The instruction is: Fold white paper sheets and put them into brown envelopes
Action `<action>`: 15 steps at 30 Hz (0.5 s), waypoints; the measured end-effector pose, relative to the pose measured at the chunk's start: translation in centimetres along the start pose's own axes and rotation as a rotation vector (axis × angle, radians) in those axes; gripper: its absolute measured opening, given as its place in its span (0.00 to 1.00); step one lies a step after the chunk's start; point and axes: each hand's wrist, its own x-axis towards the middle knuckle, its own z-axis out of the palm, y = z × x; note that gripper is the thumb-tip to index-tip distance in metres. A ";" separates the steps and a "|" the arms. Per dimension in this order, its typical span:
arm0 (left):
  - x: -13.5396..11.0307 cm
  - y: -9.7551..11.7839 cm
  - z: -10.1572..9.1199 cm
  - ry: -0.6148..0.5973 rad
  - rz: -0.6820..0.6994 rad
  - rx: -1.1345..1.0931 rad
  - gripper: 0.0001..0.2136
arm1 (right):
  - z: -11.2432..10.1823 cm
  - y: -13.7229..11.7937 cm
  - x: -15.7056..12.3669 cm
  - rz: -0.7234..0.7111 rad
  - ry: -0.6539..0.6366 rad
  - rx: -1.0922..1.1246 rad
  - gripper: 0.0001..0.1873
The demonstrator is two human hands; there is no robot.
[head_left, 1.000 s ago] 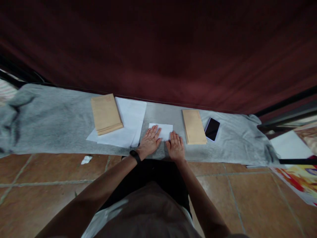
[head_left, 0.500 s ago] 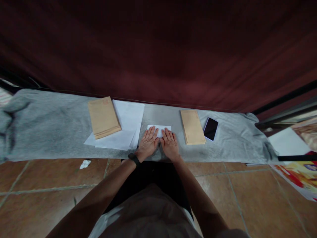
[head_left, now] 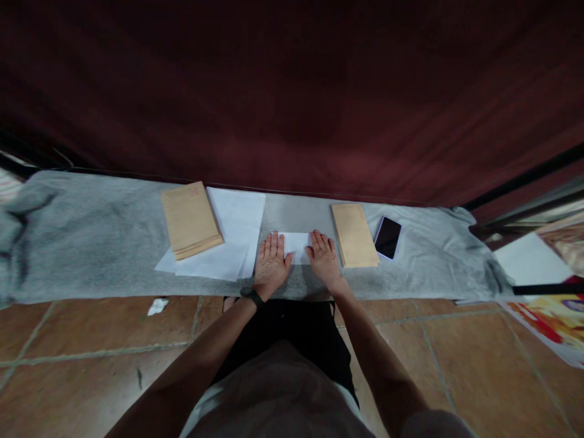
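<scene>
A folded sheet of white paper lies flat on the grey cloth, between and partly under my hands. My left hand rests palm down on its left end, fingers stretched out and pointing away from me. On the right end, my right hand lies flat too, its fingers extended. The paper's middle shows between the two thumbs. Just right of my right hand is a small stack of brown envelopes. Left of my left hand, loose white sheets lie partly beneath another pile of brown envelopes.
A phone lies beside the right-hand envelopes. The grey cloth covers a long narrow surface, with a dark red curtain hanging behind it. A white scrap lies on the tiled floor, and a colourful printed sheet is at far right.
My hands have slid apart along the folded paper, left hand slightly leftward and right hand rightward. More of the paper's middle now shows between them.
</scene>
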 end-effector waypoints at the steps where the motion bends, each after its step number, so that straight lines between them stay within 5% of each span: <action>1: 0.0 0.0 0.0 0.002 0.003 -0.001 0.31 | -0.1 0.0 0.4 0.002 -0.004 0.005 0.27; 9: 0.2 0.0 -0.6 -0.056 -0.010 0.026 0.31 | -1.8 -0.6 4.6 0.035 -0.145 -0.024 0.23; 15: 0.1 -0.3 -0.7 0.007 0.005 -0.033 0.31 | -2.9 -0.5 7.0 0.064 -0.270 -0.023 0.22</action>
